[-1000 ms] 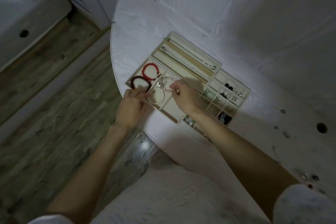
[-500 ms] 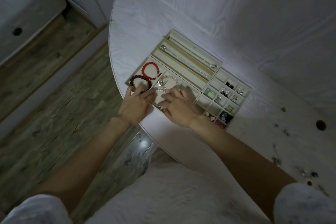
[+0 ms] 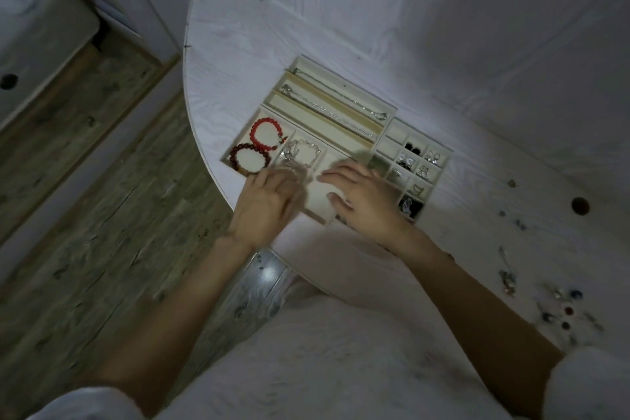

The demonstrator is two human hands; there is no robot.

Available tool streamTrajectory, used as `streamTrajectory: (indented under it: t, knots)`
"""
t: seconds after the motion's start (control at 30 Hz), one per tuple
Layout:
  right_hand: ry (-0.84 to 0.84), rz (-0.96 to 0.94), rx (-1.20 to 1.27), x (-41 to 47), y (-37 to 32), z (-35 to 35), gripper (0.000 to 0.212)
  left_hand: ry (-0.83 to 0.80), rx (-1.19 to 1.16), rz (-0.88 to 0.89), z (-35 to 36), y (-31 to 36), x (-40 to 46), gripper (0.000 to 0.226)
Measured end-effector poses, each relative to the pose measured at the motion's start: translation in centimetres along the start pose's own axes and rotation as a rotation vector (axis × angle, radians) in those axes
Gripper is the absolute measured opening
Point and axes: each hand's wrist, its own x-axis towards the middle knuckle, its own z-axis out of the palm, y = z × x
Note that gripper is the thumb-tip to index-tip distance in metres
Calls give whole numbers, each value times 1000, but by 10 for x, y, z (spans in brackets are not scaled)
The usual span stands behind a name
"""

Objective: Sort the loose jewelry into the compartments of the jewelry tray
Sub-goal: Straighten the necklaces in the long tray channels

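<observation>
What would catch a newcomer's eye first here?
The cream jewelry tray at the round white table's near edge, with a bright red bead bracelet in its left compartment. Both hands, left hand and right hand, hover over the tray's front. Loose jewelry lies scattered far right.

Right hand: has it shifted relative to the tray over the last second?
Yes. The right hand has pulled back from the silver bracelet toward the tray's near edge.

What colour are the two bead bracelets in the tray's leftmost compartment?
Bright red bracelet and dark red bracelet, seen in the head view.
</observation>
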Motion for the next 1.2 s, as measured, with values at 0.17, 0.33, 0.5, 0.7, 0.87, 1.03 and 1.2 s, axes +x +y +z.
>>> streamTrajectory:
  t: [0.17,0.33,0.5,0.7,0.87,1.03,1.2]
  knots:
    - [334,431,-22,-115,54,-26,19,46,-377,78,14,94,20,30]
    - [208,800,-59,-191,98,7,30,-175,-262,360,53,179,40,26]
    - [256,589,-104,-204,108,19,17,-366,277,491,77,226,64,15]
    - [331,577,-238,-232,131,15,10,-623,517,358,86,233,63,33]
    - [276,657,-342,-254,148,12,16,-636,592,393,85,231,59,33]
    - [351,549,-173,-253,148,3,16,-402,368,377,79,232,54,14]
    - [341,397,-138,-248,142,5,17,-438,44,375,99,249,40,31]
